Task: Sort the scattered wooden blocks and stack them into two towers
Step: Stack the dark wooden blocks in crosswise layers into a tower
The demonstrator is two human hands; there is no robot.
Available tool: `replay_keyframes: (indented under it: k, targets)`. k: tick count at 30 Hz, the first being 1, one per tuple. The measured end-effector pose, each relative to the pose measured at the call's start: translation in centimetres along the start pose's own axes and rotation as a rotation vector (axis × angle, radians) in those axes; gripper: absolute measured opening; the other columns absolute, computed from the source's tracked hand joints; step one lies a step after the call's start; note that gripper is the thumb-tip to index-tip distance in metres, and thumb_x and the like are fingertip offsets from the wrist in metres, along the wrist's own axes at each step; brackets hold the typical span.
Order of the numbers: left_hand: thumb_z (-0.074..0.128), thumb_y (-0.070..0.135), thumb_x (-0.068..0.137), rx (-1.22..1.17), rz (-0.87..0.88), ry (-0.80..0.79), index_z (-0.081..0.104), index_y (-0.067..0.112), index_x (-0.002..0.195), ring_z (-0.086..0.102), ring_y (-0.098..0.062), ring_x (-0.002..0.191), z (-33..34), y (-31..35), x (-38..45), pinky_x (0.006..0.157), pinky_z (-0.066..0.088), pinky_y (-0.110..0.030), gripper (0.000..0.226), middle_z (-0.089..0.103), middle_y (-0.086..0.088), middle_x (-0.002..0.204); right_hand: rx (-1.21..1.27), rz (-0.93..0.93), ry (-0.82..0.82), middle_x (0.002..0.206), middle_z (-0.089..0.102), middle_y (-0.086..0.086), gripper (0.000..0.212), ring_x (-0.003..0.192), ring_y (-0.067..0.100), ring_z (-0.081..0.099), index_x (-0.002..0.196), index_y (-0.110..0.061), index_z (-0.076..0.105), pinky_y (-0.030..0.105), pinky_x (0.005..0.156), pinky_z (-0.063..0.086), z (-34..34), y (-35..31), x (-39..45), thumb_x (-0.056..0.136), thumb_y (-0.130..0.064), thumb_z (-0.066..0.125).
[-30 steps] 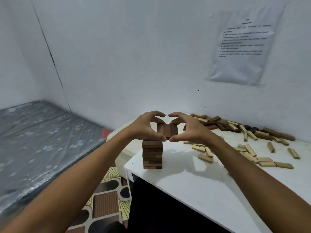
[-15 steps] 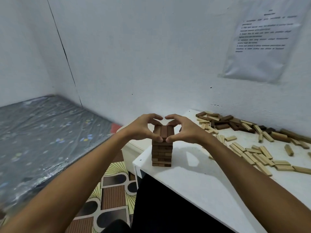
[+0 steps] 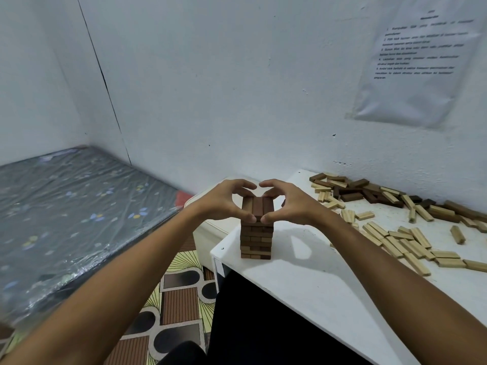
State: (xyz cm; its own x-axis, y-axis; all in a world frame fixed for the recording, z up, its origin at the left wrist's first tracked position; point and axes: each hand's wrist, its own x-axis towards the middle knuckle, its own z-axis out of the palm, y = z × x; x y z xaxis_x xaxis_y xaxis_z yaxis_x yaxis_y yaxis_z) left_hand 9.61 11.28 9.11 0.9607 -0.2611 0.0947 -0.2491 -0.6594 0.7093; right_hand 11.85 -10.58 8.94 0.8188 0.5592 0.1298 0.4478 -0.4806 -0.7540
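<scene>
Left hand (image 3: pixel 222 204) and right hand (image 3: pixel 293 204) grasp, from opposite sides, the top layer of three dark brown wooden blocks (image 3: pixel 257 206), thumbs at the near ends and curled fingers arched over the far ends. Against the view one second ago, this layer has come down from a raised, offset position and now sits squarely on the dark brown block tower (image 3: pixel 255 239), crosswise to the layer beneath — the placement appears complete, pending release.

The tower stands near the left front corner of the white counter (image 3: pixel 303 280). To the right, well apart, pale rectangular wooden blocks (image 3: pixel 405 241) lie scattered and partly in rows; farther back along the wall lies a mixed pile of dark and pale blocks (image 3: pixel 369 192).

Judged from this layout, sorting is unfinished: dark blocks remain in the far pile, and no second tower has been started. A printed paper sheet (image 3: pixel 424 56) hangs on the wall; a plastic-wrapped grey mattress (image 3: pixel 73 209) lies at left.
</scene>
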Motion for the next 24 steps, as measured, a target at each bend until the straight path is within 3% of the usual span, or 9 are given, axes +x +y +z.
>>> replay_keyframes:
  k: [9,19,24]
  targets:
    - [0.083,0.054,0.045,-0.001,-0.024,-0.005,0.054,0.035,0.126,0.053,0.0,0.118,0.01,-0.44,0.11,0.087,0.041,-0.024,0.088,0.065,0.015,0.115,0.0,-0.004,0.001,0.116,0.061,-0.006,0.087,0.11,0.003,0.052,0.136,-0.032,0.046,0.016,0.078,0.038,0.21,0.16,0.14,0.056,-0.038,0.079]
    - [0.084,0.054,0.044,-0.002,-0.023,0.001,0.055,0.036,0.125,0.053,0.009,0.113,0.04,-0.49,-0.18,0.084,0.041,-0.017,0.088,0.064,0.019,0.113,-0.007,-0.001,-0.008,0.118,0.061,-0.005,0.088,0.115,0.007,0.052,0.137,-0.032,0.046,0.016,0.079,0.037,0.27,0.55,0.28,0.056,-0.039,0.08]
    - [0.09,0.035,0.055,0.006,-0.021,0.0,0.055,0.03,0.127,0.051,0.014,0.11,0.01,-0.6,-0.13,0.08,0.038,-0.011,0.08,0.063,0.016,0.116,-0.015,0.004,-0.014,0.118,0.061,-0.006,0.089,0.117,0.008,0.051,0.138,-0.033,0.045,0.017,0.08,0.037,0.15,0.83,0.51,0.057,-0.038,0.083]
